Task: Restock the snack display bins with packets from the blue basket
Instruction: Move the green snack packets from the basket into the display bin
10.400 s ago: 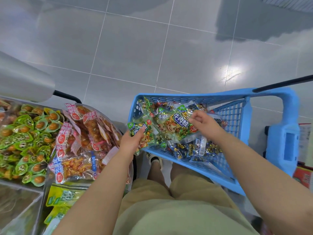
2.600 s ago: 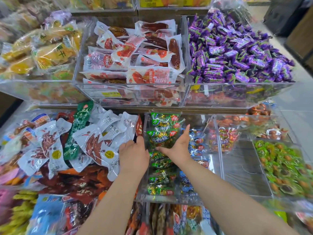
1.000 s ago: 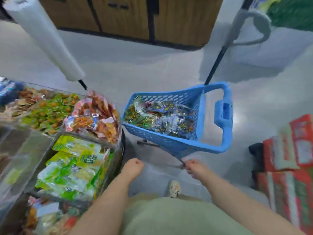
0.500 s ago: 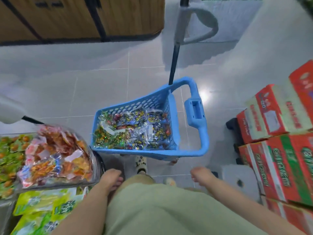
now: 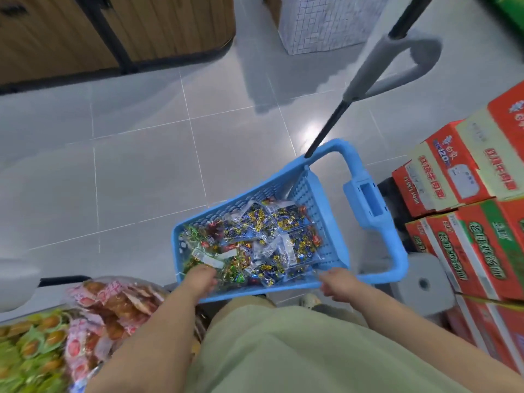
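Note:
The blue basket [image 5: 236, 205] stands on the grey tile floor just in front of me, with several clear packets of wrapped sweets [image 5: 272, 239] heaped inside. My left hand [image 5: 200, 279] reaches down into its near left corner, onto the green packets [image 5: 198, 258]; its fingertips are hidden behind the back of the hand. My right hand [image 5: 337, 282] hovers at the near right rim with loosely curled fingers, and nothing shows in it.
At the lower left is a display bin of pink-and-red packets [image 5: 113, 304], with green packets [image 5: 28, 353] beside it. Stacked red cartons [image 5: 470, 245] stand close on the right, with a grey block [image 5: 419, 282] before them. The basket's black pull handle [image 5: 326, 129] slants up.
Both hands have moved forward from my lap to the basket, the left into the packets and the right to the near rim. The view has swung so the basket sits further right.

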Tool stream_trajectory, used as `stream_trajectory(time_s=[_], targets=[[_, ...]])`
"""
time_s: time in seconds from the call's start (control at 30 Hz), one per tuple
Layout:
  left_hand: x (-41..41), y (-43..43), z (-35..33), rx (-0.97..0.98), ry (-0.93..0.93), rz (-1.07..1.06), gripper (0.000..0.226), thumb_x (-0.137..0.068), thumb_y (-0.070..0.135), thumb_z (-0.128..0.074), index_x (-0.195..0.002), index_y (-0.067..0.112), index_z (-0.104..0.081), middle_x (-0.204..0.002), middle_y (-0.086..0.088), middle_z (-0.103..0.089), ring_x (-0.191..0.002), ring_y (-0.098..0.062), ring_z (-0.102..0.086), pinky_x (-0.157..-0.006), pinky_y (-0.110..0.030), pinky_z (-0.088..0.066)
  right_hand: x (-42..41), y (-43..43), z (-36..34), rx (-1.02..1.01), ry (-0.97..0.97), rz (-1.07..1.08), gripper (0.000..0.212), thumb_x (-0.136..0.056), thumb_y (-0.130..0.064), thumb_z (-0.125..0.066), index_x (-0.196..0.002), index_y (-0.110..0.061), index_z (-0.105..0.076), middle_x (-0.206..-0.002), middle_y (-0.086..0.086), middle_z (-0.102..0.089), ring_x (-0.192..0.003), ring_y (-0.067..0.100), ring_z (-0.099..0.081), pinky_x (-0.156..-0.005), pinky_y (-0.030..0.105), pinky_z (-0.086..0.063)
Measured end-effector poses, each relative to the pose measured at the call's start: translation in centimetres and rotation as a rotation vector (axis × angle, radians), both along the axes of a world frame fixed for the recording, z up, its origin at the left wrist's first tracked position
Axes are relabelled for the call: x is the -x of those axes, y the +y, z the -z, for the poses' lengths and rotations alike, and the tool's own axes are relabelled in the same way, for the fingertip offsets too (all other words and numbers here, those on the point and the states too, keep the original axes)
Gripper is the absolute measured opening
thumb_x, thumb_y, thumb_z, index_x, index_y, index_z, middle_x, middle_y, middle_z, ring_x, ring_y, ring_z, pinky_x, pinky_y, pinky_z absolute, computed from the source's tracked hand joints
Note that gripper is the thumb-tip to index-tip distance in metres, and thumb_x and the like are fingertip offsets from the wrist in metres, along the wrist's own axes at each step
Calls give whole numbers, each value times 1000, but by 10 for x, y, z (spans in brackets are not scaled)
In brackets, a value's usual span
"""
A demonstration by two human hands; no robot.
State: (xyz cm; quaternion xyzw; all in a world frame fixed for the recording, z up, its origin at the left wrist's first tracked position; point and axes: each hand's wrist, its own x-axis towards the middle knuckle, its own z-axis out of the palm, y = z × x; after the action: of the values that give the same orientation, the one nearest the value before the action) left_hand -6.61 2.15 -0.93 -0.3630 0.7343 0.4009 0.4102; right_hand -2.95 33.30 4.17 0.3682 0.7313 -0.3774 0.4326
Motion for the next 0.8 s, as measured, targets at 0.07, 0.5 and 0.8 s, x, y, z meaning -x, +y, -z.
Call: stream_trajectory(time_s=[0.07, 0.5, 0.8], targets=[[11, -11, 6, 0, -4, -81, 25, -96, 7, -45, -70, 8, -46, -61, -9, -48, -46, -16, -37, -47, -21, -28, 13, -22, 3, 4, 22, 18, 21, -93, -18, -51, -72, -20, -52, -71, 0, -56, -65, 17, -55, -66, 26, -46], [43, -34, 42, 41, 21, -94, 60, -85, 25, -70, -131, 6, -36, -114, -14, -51, -103, -34, -54, -88, -43, -47, 54, -75, 32, 28, -40, -264, 27, -94, -16, -46, -67, -11, -48, -66, 7, -49, -53, 14, -40, -47, 23, -32], [43, -46, 45, 231, -20, 502, 39, -86, 50, -63, -108, 19, -54, -129, -12, -43, -115, -32, -45, -99, -38, -39, 65, -79, 43, 83, -58, -224, 30, -96, -19, -45, -107, 5, -59, -79, 6, -59, -70, 17, -52, -52, 21, -38]])
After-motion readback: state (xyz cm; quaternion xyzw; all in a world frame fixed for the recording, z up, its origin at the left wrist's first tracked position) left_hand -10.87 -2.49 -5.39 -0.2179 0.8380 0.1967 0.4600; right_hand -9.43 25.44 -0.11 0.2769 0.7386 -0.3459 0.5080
